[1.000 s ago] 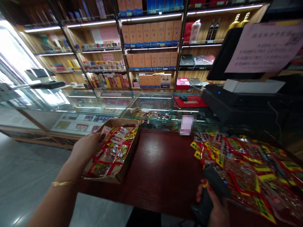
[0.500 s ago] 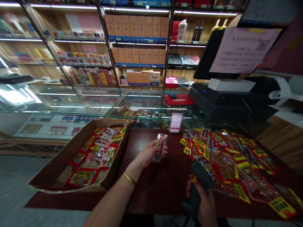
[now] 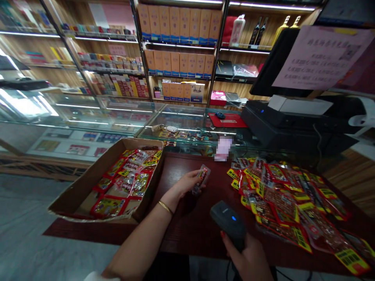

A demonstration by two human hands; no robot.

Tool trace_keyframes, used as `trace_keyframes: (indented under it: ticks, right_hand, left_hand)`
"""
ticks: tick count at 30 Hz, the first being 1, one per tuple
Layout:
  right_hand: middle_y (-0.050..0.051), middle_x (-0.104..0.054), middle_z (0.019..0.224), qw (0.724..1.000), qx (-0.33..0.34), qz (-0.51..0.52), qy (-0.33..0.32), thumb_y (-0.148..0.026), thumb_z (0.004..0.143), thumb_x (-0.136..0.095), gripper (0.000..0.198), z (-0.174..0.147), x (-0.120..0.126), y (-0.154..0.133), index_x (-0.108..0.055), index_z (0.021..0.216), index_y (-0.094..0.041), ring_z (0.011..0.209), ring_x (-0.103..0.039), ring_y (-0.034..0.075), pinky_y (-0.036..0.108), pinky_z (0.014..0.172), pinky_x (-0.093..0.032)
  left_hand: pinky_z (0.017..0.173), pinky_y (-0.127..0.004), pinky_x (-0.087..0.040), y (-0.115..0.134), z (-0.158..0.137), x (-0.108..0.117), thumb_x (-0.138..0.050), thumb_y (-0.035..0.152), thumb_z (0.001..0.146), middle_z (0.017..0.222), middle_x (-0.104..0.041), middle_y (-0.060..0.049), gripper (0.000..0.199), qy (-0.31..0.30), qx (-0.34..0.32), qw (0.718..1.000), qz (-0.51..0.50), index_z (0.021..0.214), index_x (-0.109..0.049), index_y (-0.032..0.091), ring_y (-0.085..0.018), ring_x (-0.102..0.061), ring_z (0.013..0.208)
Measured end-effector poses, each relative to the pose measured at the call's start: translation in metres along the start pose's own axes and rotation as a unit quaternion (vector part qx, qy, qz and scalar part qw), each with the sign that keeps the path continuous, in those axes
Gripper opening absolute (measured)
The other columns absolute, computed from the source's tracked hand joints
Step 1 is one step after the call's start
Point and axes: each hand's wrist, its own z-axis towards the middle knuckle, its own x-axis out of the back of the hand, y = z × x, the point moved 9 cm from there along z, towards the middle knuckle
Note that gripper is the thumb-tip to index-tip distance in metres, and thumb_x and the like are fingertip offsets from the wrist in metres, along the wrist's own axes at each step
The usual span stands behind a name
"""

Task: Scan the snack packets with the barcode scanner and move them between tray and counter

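Observation:
My left hand [image 3: 189,183], with a gold bangle [image 3: 165,207] on its wrist, is closed on a small clear snack packet [image 3: 202,175] with dark contents, held above the dark red tabletop [image 3: 181,164]. Below and to the right, my right hand [image 3: 249,255] is wrapped round a black barcode scanner [image 3: 227,218] with a small blue light on top. The scanner's head points toward the packet, apart from it. A cardboard box [image 3: 149,195] on the left holds several red and yellow snack packets. A pile of similar packets [image 3: 281,199] lies on the right.
Behind the table stands a glass display counter [image 3: 152,113] with a red mouse pad [image 3: 243,123]. A black monitor [image 3: 274,58] with a paper sheet on it is at the right. A blurred pink item [image 3: 223,148] lies at the table's back edge. Stocked shelves line the wall.
My right hand has turned the scanner and moved it left, so its head now points toward the packet. The packet in my left hand has tilted to the right. The camera view has shifted slightly.

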Motion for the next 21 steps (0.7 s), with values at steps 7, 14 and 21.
trace_keyframes:
  ticks: [7,14,21]
  right_hand:
    - [0.011,-0.082,0.075,0.997,0.038,-0.055,0.04,-0.053,0.081,-0.066,0.031,-0.013,0.011,-0.03,-0.08,0.076,-0.026,0.076,-0.079,0.032,0.034,0.075,-0.058]
    - [0.011,-0.082,0.079,0.998,0.027,-0.05,0.021,-0.053,0.08,-0.065,0.031,-0.019,0.016,-0.022,-0.082,0.082,-0.026,0.078,-0.079,0.032,0.034,0.073,-0.057]
    - [0.006,-0.071,0.055,0.988,-0.062,0.138,-0.004,-0.07,0.078,-0.072,0.05,0.004,-0.005,0.008,-0.077,0.073,-0.02,0.051,-0.067,0.023,0.03,0.053,-0.053]
  left_hand:
    - [0.048,-0.017,-0.046,-0.002,0.002,0.01,-0.08,0.03,0.08,0.097,-0.081,-0.012,0.045,-0.003,0.033,0.993,0.109,0.123,-0.076,0.016,-0.016,-0.074,0.066]
    - [0.047,-0.017,-0.047,-0.005,0.005,0.013,-0.077,0.029,0.079,0.101,-0.081,-0.01,0.04,0.007,0.043,0.992,0.122,0.117,-0.078,0.017,-0.014,-0.073,0.064]
    - [0.047,-0.018,-0.049,-0.005,0.01,0.013,-0.075,0.028,0.083,0.089,-0.079,-0.008,0.025,0.04,0.027,0.998,0.048,0.105,-0.073,0.016,-0.014,-0.072,0.062]
